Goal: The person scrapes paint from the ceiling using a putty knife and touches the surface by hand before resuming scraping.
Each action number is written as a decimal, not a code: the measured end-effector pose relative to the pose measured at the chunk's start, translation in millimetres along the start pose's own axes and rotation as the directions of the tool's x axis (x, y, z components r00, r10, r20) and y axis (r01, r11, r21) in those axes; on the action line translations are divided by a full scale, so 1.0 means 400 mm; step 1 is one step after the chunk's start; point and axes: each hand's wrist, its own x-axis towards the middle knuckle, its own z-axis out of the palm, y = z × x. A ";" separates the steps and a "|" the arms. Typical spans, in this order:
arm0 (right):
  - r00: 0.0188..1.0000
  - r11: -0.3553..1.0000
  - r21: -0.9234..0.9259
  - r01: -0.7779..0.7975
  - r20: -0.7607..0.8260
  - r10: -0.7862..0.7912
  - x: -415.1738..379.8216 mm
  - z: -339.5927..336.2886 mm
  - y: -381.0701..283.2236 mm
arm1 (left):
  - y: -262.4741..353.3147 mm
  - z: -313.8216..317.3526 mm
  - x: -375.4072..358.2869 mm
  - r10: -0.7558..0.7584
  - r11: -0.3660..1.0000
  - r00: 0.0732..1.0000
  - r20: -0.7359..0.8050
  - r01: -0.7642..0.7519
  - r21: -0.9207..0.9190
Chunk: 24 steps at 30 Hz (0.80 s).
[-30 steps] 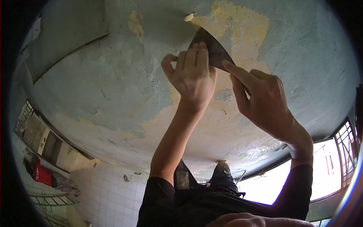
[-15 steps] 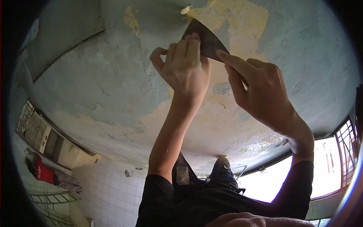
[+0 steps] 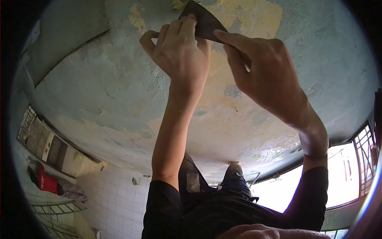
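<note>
A dark, flat scraper blade (image 3: 207, 23) with a curved edge lies against the wall (image 3: 115, 83) at the top of the head view. My left hand (image 3: 177, 49) grips its left part, fingers bent over it. On its right corner, my right hand (image 3: 262, 65) presses with the index finger stretched along the edge and the other fingers curled below. Grey-green paint covers much of the wall, with a bare yellowish patch (image 3: 260, 20) right beside the blade. A loose paint flake (image 3: 180, 4) shows at the blade's upper tip.
At the far left, a person in a red shirt (image 3: 47, 181) is by the wall, close to a green metal frame (image 3: 57, 209). White tiles (image 3: 119, 203) cover a surface lower left. A bright opening with a barred window (image 3: 364, 149) is at the right.
Both hands and the scraper blade have moved up and to the left along the wall. The pale flake at its tip has shifted left too, and looks larger.
</note>
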 end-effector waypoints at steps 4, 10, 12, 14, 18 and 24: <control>0.999 1.000 -0.027 -0.006 0.053 0.007 -0.020 -0.020 -0.005 | 0.015 -0.011 -0.022 0.017 0.999 0.998 0.063 -0.015 -0.038; 1.000 1.000 0.002 0.013 -0.012 -0.013 0.002 -0.016 -0.008 | 0.007 -0.005 -0.001 0.015 1.000 0.999 -0.034 -0.016 -0.010; 1.000 1.000 -0.003 -0.003 0.012 0.003 -0.018 -0.019 -0.008 | 0.017 -0.005 -0.025 0.012 0.998 1.000 0.019 -0.011 -0.059; 0.999 1.000 -0.003 -0.025 0.047 0.025 -0.008 -0.010 -0.005 | -0.001 0.009 -0.008 0.022 0.998 0.999 0.023 -0.021 -0.057; 0.999 0.997 0.072 -0.016 -0.039 0.019 0.030 -0.003 -0.010 | -0.020 0.012 0.034 0.046 0.999 0.998 -0.034 -0.046 0.009; 1.000 0.998 0.060 -0.028 0.004 0.027 0.031 0.005 -0.018 | -0.023 0.015 0.012 0.016 0.998 1.000 0.009 -0.016 -0.061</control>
